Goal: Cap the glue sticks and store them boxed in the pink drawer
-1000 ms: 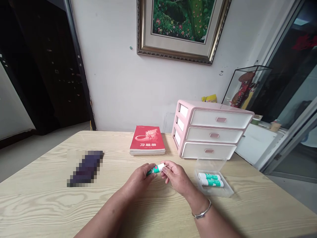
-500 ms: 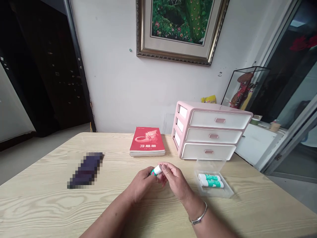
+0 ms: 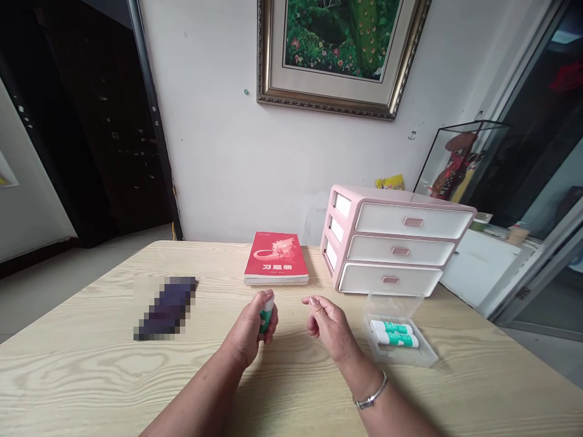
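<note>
Glue stick [image 3: 266,320] stands upright in our left hand [image 3: 246,334], with the curled fingers [image 3: 272,328] closed firmly around its green barrel and its white end showing above the fist. It sits near the middle of the pale wooden table [image 3: 86,376], in front of the red book [image 3: 276,258]. Our right hand [image 3: 330,326] is empty and lies just beside it, with fingers loosely bent and thumb and forefinger a narrow gap apart. We judge the stick light, stiff and hard to damage, though its smooth plastic may slip a little under dry skin. The barrel looks like the surest place to take hold, with the fingers wrapped right around it, while the white end suits a separate pinch. Two matching sticks [image 3: 392,334] lie side by side in the clear plastic case [image 3: 426,358], which stands to our right, in front of the pink drawer unit [image 3: 350,195].
</note>
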`<state>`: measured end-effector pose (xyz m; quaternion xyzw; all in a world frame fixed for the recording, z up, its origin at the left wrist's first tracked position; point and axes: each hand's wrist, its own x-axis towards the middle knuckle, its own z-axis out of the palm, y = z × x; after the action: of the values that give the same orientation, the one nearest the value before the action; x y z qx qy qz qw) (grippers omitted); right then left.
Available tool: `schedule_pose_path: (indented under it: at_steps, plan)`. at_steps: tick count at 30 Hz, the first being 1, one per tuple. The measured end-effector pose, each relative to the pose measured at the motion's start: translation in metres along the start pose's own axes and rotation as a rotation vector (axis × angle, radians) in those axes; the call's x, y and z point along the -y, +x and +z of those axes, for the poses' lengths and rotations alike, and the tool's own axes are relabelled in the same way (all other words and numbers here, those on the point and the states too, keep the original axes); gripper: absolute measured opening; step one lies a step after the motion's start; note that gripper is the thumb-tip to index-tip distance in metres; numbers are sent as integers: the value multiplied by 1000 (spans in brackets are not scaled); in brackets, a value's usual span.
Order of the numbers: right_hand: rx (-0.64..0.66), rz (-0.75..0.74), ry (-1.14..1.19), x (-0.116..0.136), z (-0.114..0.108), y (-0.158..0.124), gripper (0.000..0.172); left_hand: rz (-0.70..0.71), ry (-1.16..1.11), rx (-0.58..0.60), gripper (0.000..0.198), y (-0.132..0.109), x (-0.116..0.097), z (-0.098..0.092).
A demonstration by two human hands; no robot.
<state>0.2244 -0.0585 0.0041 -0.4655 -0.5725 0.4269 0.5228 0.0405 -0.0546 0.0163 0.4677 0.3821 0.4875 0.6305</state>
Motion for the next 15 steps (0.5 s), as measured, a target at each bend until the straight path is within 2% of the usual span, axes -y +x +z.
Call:
schedule_pose_path:
  at_steps: [10,15]
  plan:
    - [6,-15,-50,-3,1,-1,51,18,-170,9,42,-4,-4,6]
    - [13,-171,-113,1,6,-7,40,63,-106,20,45,-5,0,6]
